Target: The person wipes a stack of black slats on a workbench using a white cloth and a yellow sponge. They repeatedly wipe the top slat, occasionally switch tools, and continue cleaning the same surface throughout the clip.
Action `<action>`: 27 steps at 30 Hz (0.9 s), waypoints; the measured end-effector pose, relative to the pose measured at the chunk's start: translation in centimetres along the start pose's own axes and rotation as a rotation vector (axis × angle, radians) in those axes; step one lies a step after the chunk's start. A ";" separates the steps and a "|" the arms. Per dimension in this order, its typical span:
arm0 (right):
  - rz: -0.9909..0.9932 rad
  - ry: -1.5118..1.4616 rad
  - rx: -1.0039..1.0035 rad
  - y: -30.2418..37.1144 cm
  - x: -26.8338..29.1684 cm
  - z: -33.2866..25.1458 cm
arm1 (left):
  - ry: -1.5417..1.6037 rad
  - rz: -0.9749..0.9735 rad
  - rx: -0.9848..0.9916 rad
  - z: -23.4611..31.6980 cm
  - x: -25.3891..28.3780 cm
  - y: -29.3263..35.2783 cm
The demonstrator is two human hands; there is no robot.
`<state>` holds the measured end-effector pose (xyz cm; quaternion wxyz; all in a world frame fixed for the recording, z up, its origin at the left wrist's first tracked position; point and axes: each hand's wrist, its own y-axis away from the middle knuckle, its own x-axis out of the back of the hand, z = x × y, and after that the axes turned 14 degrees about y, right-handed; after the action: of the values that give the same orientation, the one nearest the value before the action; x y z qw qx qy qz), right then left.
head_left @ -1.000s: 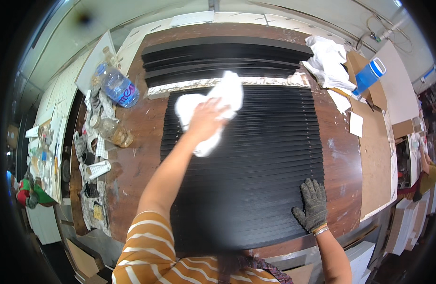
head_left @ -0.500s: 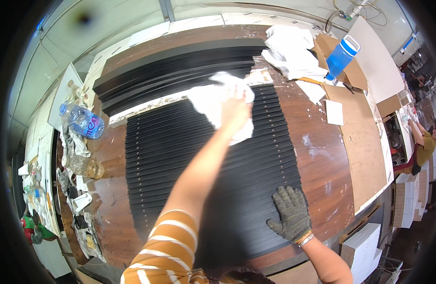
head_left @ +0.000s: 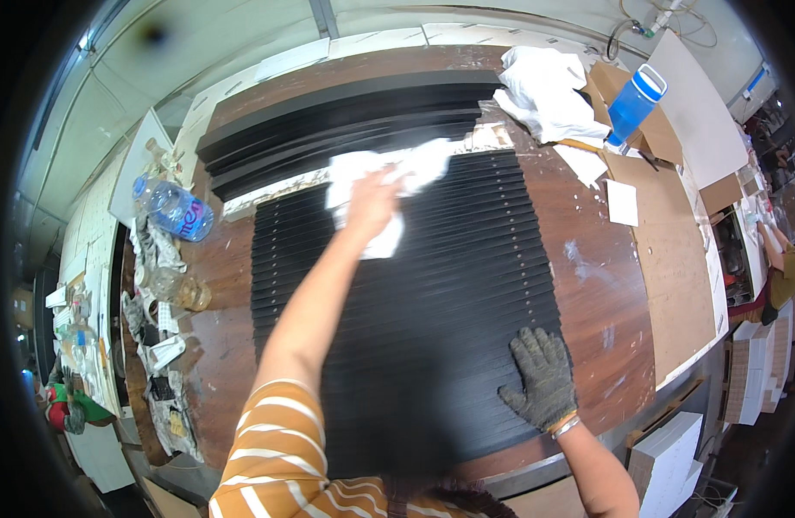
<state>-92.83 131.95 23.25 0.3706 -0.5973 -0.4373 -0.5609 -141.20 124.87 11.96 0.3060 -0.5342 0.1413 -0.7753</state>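
Observation:
My bare left hand presses down on a bunched white cloth, its fingers partly blurred. Beneath the cloth lies a wide row of black slats, side by side, with small dots along both ends. My right hand, in a dark grey knit glove, rests flat on the near right corner of the slats with fingers spread. Beyond the row, a stack of long black strips lies across the table, and a pale, speckled strip shows between the two.
The brown wooden table carries a clear plastic bottle, a jar and stained rags at left. Far right are a white cloth heap, a blue bottle and a cardboard sheet. Another person is at the right edge.
My left hand has slid leftward across the slats with the white cloth. My right hand stays flat at the same corner. The whole view has shifted slightly.

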 end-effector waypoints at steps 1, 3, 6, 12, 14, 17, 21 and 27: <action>0.002 0.003 -0.005 0.1 0.0 -0.1 | -0.081 0.008 0.039 -2.5 4.1 3.4; 0.003 0.032 0.009 0.2 0.1 -0.2 | -0.270 -0.024 0.315 -5.4 12.5 8.9; 0.023 0.046 0.018 0.3 0.2 -0.3 | -0.468 0.004 0.760 -4.3 22.0 12.2; 0.034 0.082 0.028 0.4 0.0 -0.6 | 0.061 -0.039 0.352 7.7 19.4 11.8; 0.055 0.102 0.034 0.5 -0.1 -0.6 | -0.016 -0.269 0.204 10.3 17.7 12.7; 0.082 0.129 0.049 0.6 -0.2 -0.6 | 0.270 -0.080 0.394 12.2 17.1 14.3; 0.066 0.137 0.036 0.8 -0.5 -0.7 | -0.004 0.079 0.411 14.0 17.5 15.2; 0.091 0.191 0.049 0.9 -1.1 -0.6 | 0.026 -0.022 0.368 15.6 18.5 15.7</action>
<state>-92.21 131.00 22.21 0.4499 -0.5513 -0.3861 -0.5870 -126.32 102.86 23.21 0.3885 -0.4607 -0.0050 -0.7980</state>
